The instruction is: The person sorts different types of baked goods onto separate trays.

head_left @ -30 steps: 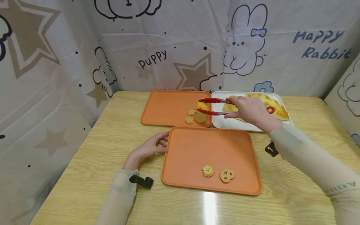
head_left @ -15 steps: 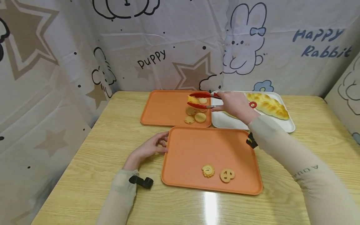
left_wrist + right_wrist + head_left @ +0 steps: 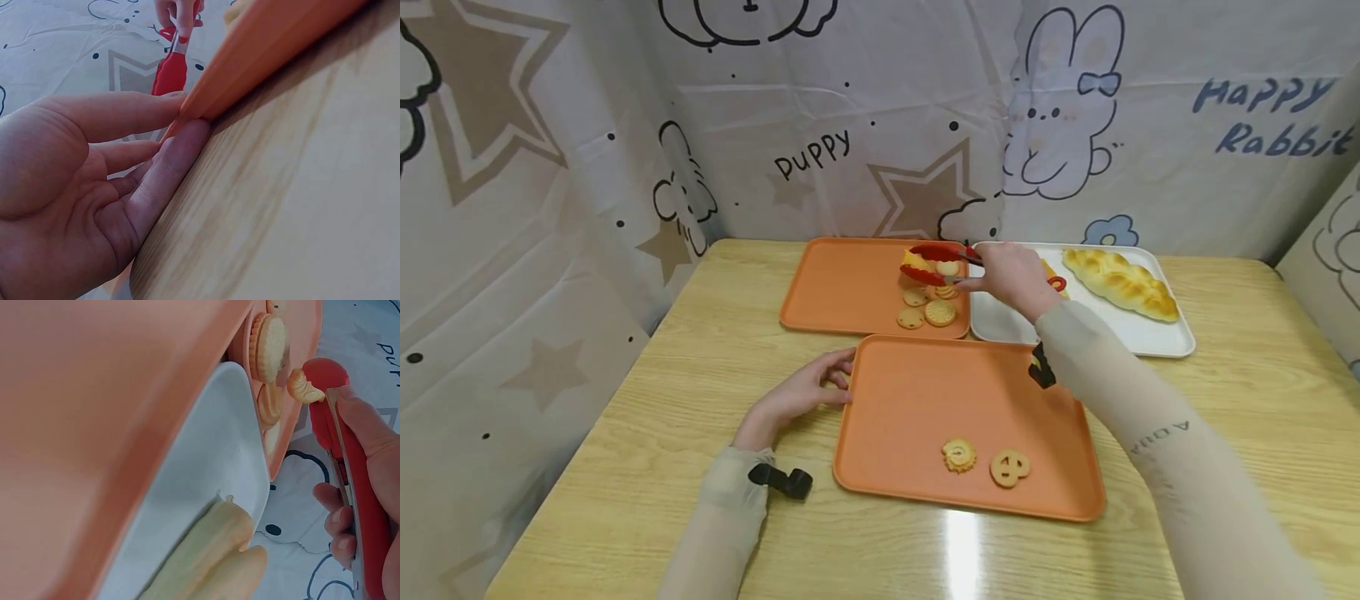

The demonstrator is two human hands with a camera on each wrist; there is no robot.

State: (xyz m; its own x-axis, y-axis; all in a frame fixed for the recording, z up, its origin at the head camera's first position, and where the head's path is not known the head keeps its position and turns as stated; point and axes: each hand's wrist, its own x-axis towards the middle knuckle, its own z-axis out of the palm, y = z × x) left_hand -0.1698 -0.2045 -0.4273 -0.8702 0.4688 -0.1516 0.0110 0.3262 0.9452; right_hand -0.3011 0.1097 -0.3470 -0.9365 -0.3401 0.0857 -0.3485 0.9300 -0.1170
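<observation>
My right hand [image 3: 1011,273] grips red-and-metal tongs [image 3: 936,252], whose tips hold a small croissant-shaped pastry [image 3: 304,386] above the right part of the far orange tray [image 3: 842,287]. Several round cookies [image 3: 940,313] lie in that tray under and around the tongs. With thumb above and a finger below, my left hand [image 3: 94,169] pinches the left rim of the near orange tray [image 3: 917,400]. A ruffled round cookie [image 3: 958,456] and a pretzel-shaped cookie [image 3: 1010,468] rest near this tray's front edge.
Beside the far orange tray stands a white tray [image 3: 1138,343] with a braided loaf [image 3: 1120,283] and other bread partly hidden by my right hand. A printed curtain [image 3: 917,100] hangs behind the wooden table [image 3: 700,333].
My right hand has moved left with the tongs and pastry, from the far orange tray's right edge to over its cookies. The left hand stays on the near tray's rim.
</observation>
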